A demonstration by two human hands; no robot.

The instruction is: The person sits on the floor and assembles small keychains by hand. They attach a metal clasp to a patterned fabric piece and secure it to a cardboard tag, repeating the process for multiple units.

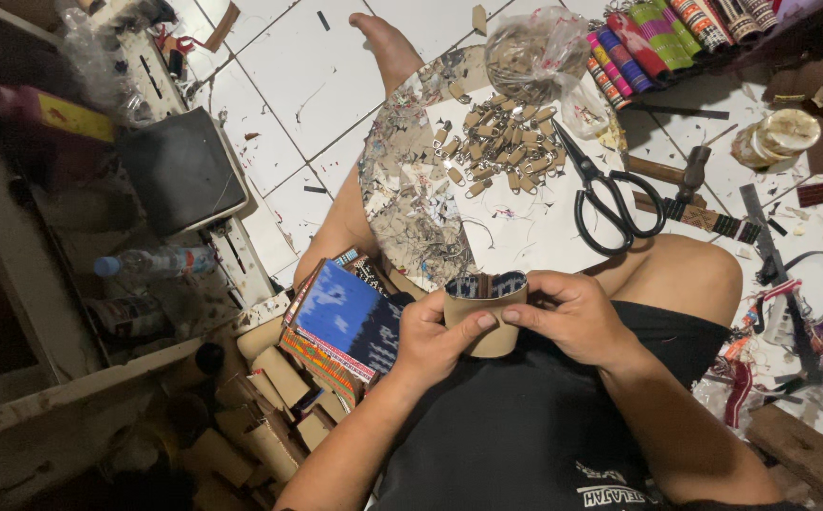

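Observation:
Both hands hold a small tan pouch (487, 305) with a dark blue patterned fabric lining, its mouth open toward the camera. My left hand (430, 339) grips its left side with the thumb across the front. My right hand (570, 314) pinches the right rim. The pouch hovers over my lap, just in front of a round work board (402, 189) resting on my legs. On the board lie a pile of small tan tabs with metal rings (501, 147) and black scissors (610, 203).
A stack of woven fabric pieces, blue on top (345, 317), lies by my left knee, with tan pouches (269, 407) below. A clear bag of rings (534, 47), rolled patterned fabrics (657, 33), a hammer (676, 175), a plastic bottle (151, 263) and a dark pad (184, 168) surround me.

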